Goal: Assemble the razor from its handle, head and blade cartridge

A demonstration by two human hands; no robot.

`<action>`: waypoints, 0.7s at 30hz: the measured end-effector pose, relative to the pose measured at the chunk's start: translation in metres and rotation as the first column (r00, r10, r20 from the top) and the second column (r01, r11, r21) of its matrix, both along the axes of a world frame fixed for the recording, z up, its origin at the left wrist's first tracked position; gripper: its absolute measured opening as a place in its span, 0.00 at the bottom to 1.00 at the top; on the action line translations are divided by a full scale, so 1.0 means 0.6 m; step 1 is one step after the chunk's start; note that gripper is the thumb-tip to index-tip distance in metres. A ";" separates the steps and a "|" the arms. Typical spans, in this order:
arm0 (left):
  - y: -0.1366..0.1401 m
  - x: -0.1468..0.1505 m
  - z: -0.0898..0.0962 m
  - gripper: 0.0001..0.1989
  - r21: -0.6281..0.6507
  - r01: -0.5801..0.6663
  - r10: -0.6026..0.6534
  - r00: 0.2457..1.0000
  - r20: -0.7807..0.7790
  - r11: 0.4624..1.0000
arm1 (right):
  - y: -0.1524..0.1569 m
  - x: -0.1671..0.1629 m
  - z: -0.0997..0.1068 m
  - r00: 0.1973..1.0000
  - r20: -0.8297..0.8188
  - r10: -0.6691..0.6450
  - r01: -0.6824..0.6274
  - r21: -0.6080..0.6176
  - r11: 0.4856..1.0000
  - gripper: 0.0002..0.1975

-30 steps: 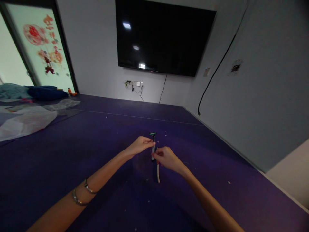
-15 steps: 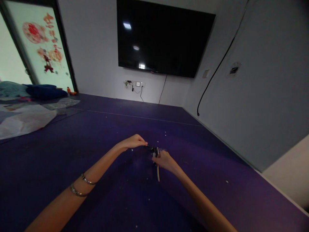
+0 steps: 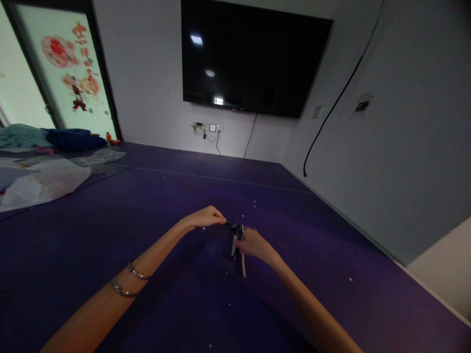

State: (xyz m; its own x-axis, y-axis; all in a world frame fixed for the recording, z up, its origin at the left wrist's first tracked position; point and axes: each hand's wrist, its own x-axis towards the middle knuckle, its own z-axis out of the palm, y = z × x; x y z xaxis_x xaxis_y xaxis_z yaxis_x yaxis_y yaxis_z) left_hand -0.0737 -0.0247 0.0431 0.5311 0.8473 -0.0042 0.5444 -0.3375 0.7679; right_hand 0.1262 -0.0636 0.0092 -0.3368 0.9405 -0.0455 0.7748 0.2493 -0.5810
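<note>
My left hand [image 3: 206, 216], at the centre, pinches the end of a thin dark piece [image 3: 228, 223]. That piece reaches right to a small black-and-white object [image 3: 234, 245], whose kind I cannot make out. My right hand [image 3: 254, 243] is closed around the object's right side, its fingers hiding part of it. Below the right fingers a narrow, slightly curved pale strip [image 3: 243, 266] sticks out toward me. Something clear, like thin plastic, shows just above the right knuckles. Both hands are low over the dark purple floor [image 3: 165, 304].
White paper or plastic sheets [image 3: 55, 181] and folded dark blue cloth [image 3: 75, 139] lie at the left. A black cable [image 3: 333, 110] hangs down the right wall. A television [image 3: 253, 56] is mounted above wall sockets [image 3: 212, 128]. Small white scraps dot the floor.
The white part of the object shows more fully below the right fingers than before. Both hands keep their grip, and the whole view has shifted slightly.
</note>
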 end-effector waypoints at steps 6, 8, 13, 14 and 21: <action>0.031 -0.008 -0.051 0.13 0.298 -0.070 0.116 0.984 -0.138 0.952 | 0.023 0.058 0.025 0.988 0.051 -0.145 0.143 0.054 0.988 0.15; 0.041 -0.010 -0.071 0.12 0.382 -0.076 0.155 0.972 -0.179 0.921 | 0.034 0.082 0.024 0.985 0.029 -0.169 0.167 0.063 0.984 0.14; 0.059 -0.009 -0.109 0.12 0.515 -0.048 0.217 0.938 -0.272 0.856 | 0.056 0.128 0.015 0.980 -0.011 -0.199 0.197 0.181 0.963 0.15; 0.061 -0.007 -0.114 0.12 0.536 -0.033 0.218 0.933 -0.287 0.844 | 0.060 0.133 0.014 0.979 -0.018 -0.201 0.201 0.209 0.957 0.15; 0.072 0.008 -0.125 0.11 0.621 0.069 0.203 0.912 -0.356 0.781 | 0.059 0.141 0.009 0.967 -0.141 -0.211 0.244 0.294 0.924 0.17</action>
State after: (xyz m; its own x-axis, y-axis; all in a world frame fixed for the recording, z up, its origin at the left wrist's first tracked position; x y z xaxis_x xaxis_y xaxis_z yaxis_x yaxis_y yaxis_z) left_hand -0.0689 0.0183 -0.0319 0.5410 0.7719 0.3340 0.7835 -0.6069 0.1335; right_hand 0.2108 -0.0280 0.0147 -0.0994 0.9547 0.2804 0.7708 0.2521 -0.5851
